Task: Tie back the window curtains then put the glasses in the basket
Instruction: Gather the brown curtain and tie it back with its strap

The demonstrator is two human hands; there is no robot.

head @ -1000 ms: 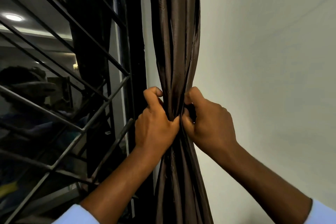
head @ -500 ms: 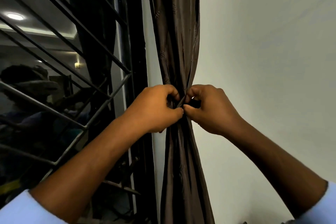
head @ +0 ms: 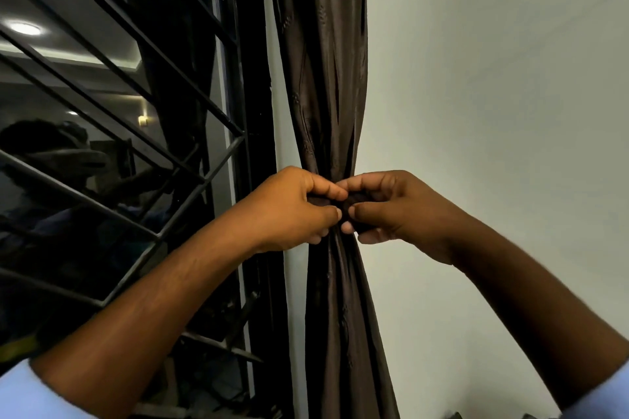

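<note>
A dark brown curtain (head: pixel 326 78) hangs gathered into a narrow bundle between the window frame and the wall. At its pinched waist a dark tie-back band (head: pixel 347 204) crosses the fabric, mostly hidden by fingers. My left hand (head: pixel 292 207) pinches the band from the left with thumb and curled fingers. My right hand (head: pixel 391 207) pinches it from the right, fingertips meeting the left hand's in front of the curtain. No glasses or basket are in view.
A black window frame (head: pixel 252 112) with diagonal metal bars (head: pixel 136 160) fills the left; the dark glass reflects a ceiling light (head: pixel 23 28) and a person. A plain pale wall (head: pixel 493 112) fills the right.
Both hands went from gripping the curtain's folds to pinching the tie-back at its waist. My forearms swung up into view and the fingertips have drawn closer together.
</note>
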